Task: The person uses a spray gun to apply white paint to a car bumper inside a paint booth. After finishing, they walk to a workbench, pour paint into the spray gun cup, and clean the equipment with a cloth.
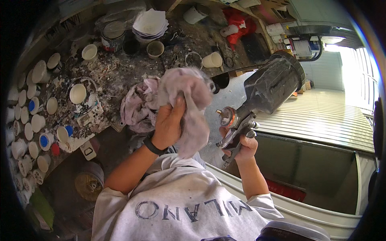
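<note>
My left hand [169, 126], with a dark band at the wrist, is closed on a pale pinkish rag [191, 90] that hangs in loose folds and is slightly blurred. To its right, my right hand [243, 148] grips a metal paint spray gun [238, 134] by its handle. A large dark translucent paint cup [273, 82] is attached to the gun and tilts up to the right. The gun's brass-and-orange air cap [226, 116] points toward the rag, with a gap between them. Behind my left hand, a second crumpled pink rag [138, 104] lies at the bench edge.
The paint-spattered workbench [108, 72] carries a small scale [86, 116] with a cup [78, 93] on it. Many white tubs [38, 122] crowd the left side. A stack of paper filters [150, 24], open cups [155, 49] and a red plastic bag [241, 26] sit farther back.
</note>
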Tool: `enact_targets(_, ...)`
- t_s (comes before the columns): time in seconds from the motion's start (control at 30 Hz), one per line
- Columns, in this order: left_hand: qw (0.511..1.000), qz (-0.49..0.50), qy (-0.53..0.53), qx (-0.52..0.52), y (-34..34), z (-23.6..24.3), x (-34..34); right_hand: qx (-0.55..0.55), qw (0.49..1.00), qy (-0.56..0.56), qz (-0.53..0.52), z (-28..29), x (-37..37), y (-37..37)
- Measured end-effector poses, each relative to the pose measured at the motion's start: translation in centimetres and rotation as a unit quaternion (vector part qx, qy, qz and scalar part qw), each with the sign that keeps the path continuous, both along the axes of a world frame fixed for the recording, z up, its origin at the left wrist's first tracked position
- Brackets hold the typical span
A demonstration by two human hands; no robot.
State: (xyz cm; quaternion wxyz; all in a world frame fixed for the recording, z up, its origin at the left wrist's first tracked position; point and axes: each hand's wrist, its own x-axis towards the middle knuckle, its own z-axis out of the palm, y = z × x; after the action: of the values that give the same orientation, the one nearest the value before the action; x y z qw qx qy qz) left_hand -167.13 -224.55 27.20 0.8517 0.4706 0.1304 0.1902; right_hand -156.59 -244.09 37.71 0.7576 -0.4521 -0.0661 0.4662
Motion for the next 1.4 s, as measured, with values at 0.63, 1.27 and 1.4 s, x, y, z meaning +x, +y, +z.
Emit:
enact_targets(0.63,0.995,-0.002,-0.052,0.084,7.3,-3.1,5.9,-0.315,0.916,-0.119,0.217,-3.4,-0.3,1.9)
enact_targets(1.27,0.958,0.027,-0.113,-0.263,8.2,1.8,6.1,-0.217,0.927,-0.139,0.271,-4.6,1.1,5.2)
enact_targets(1.4,0.954,0.225,0.079,0.181,5.6,2.3,6.2,-0.387,0.853,-0.323,0.138,-5.0,-0.5,6.0)
